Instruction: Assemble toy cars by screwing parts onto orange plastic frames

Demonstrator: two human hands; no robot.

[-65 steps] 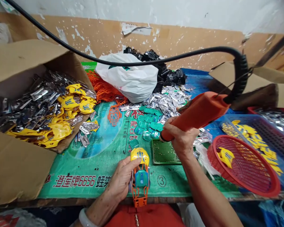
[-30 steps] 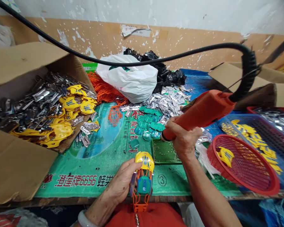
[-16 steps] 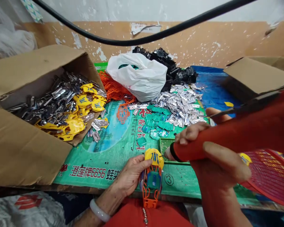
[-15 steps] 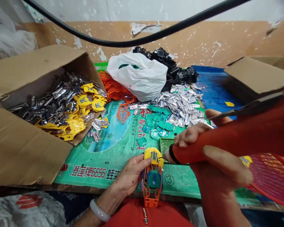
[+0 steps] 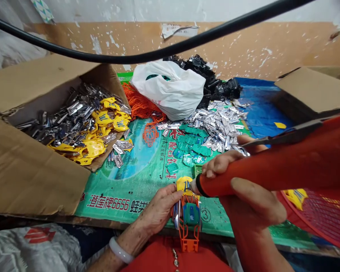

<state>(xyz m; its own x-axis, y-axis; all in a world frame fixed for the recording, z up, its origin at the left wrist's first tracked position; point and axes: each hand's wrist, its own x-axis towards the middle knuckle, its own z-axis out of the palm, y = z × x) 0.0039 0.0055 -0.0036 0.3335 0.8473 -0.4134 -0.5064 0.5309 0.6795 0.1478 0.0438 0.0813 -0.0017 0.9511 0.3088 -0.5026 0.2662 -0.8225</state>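
Note:
Near the table's front edge, my left hand (image 5: 164, 202) is closed on a toy car body (image 5: 191, 215), thumb over its yellow nose. The body has an orange frame, a green cabin piece and shiny silver sides. My right hand (image 5: 243, 189) wraps round a thick red power screwdriver (image 5: 260, 166), held slanting in from the right. Its tip reaches the yellow nose piece (image 5: 184, 183); the exact contact point is hidden by the tool's end. A small green basket (image 5: 197, 170) sits just behind the tool, mostly covered by it.
At left, an open carton (image 5: 36, 173) holds silver and yellow parts. Behind lie a white bag (image 5: 170, 90), orange frames (image 5: 137, 102), black parts (image 5: 223, 90), silver strips (image 5: 222, 128) and green pieces (image 5: 189, 143). A red basket (image 5: 325, 219) stands right; a black cable (image 5: 147, 56) hangs across the view.
The screwdriver has moved left, and its tip now meets the yellow nose piece instead of standing off its right side. The view has shifted slightly; my left hand keeps its hold.

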